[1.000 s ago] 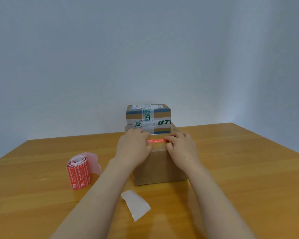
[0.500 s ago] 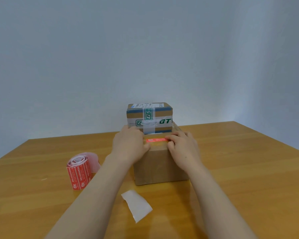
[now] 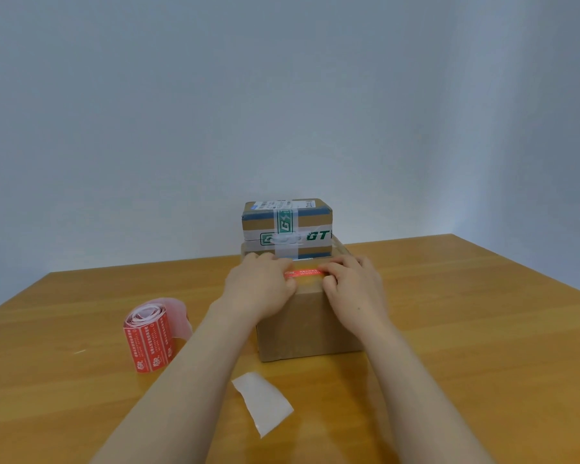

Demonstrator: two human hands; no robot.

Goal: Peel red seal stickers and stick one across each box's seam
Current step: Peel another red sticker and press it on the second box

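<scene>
Head view: we see the red sticker [image 3: 303, 272] on the box [image 3: 308, 326], left hand [image 3: 258, 289] and right hand [image 3: 355, 289] seemingly pressing its ends.

The left hand [image 3: 258, 286] was slid slightly leftward, then brought back against the red sticker [image 3: 303, 272]; the right hand [image 3: 352, 286] was barely shifted at the sticker's other end.

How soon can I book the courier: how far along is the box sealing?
Done: a peeled backing slip lies on the table. In hand: left hand and right hand press a red seal sticker onto the top of the near brown box. Left: the taped box behind shows no red seal from here; the sticker roll stands ready.
</scene>
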